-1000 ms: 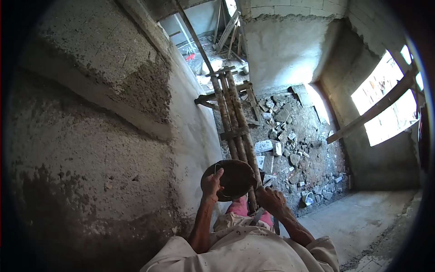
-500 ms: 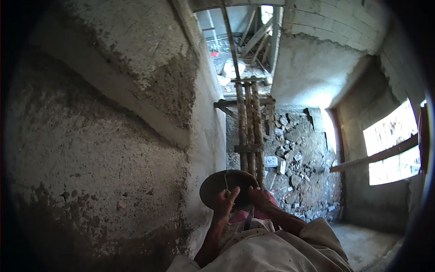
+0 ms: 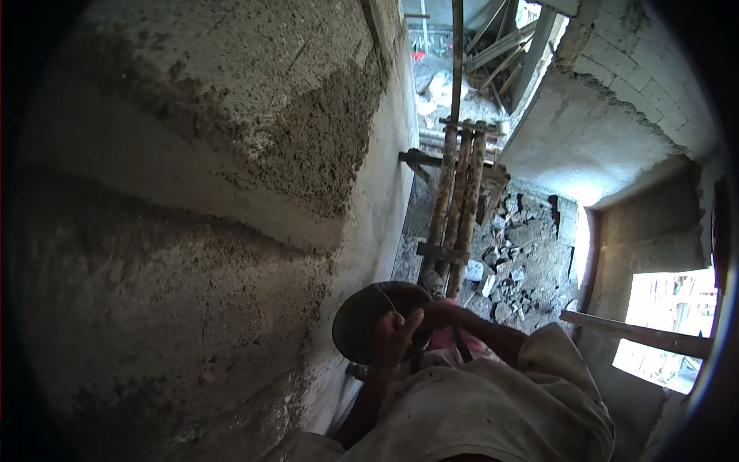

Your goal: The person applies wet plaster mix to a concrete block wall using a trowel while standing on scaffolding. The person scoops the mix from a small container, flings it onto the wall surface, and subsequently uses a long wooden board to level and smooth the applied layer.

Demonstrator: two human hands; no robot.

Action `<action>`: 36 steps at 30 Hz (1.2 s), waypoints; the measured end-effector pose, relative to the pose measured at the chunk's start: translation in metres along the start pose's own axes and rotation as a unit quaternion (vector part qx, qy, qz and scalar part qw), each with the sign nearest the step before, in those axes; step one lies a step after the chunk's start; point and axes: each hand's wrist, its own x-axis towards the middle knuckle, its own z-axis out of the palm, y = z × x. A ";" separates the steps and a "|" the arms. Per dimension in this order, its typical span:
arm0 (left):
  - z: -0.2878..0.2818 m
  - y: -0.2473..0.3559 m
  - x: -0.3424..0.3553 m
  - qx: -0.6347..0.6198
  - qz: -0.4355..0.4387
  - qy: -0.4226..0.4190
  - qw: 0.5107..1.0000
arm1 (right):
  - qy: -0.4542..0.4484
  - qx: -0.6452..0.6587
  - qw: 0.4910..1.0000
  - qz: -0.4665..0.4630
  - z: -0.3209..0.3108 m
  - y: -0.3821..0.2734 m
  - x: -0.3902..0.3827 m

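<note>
The view has swung closer to the rough grey wall (image 3: 192,192) on the left since a moment ago, and the round dark pan (image 3: 369,319) stays near the body, the left hand (image 3: 394,339) gripping its rim, the right hand (image 3: 440,314) holding its far edge beside the wooden poles (image 3: 454,223).

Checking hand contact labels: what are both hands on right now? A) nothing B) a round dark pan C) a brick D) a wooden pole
B: the left hand grips the near rim of the round dark pan and the right hand sits at its right edge, while the bamboo poles stand beyond it, untouched.
</note>
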 end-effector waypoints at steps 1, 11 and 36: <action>0.003 0.009 0.006 -0.011 -0.004 0.017 1.000 | -0.006 0.013 1.000 -0.023 -0.005 0.017 0.007; -0.009 0.039 0.037 -0.134 0.004 0.089 0.987 | 0.046 -0.079 0.978 -0.188 -0.130 -0.019 -0.036; -0.063 0.034 0.079 -0.332 -0.037 0.134 0.933 | 0.091 0.416 0.903 0.065 -0.095 -0.081 -0.074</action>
